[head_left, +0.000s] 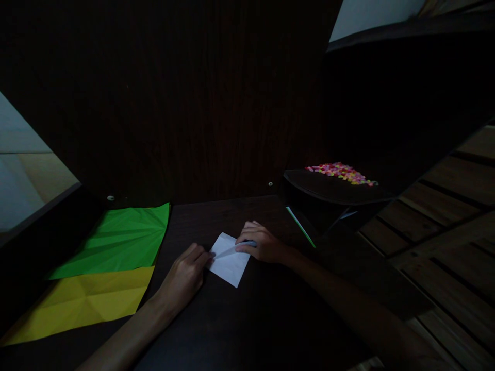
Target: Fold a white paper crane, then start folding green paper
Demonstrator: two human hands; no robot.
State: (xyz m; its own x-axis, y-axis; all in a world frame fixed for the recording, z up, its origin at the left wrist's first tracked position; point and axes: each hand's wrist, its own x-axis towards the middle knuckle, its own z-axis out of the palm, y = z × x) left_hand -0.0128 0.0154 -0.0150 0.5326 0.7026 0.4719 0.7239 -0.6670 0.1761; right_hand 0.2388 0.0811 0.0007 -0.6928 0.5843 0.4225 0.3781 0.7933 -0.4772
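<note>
A dim room with dark wood-grain panelling backs a dark, smooth wooden tabletop [251,319]. At far left lie a creased green paper sheet [119,242] and, nearer, a creased yellow paper sheet [85,299]; at far right, a dark tray of bright little beads [340,172]. The small white square of thin paper [230,263] lies centre. The left hand [185,275] pins its left corner with curled fingers; the right hand [261,242] presses flat a fold, which wants firm, even pressure along the edge.

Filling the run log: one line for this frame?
left hand: pins white paper | right hand: presses its fold | green sheet, yellow sheet: at left
</note>
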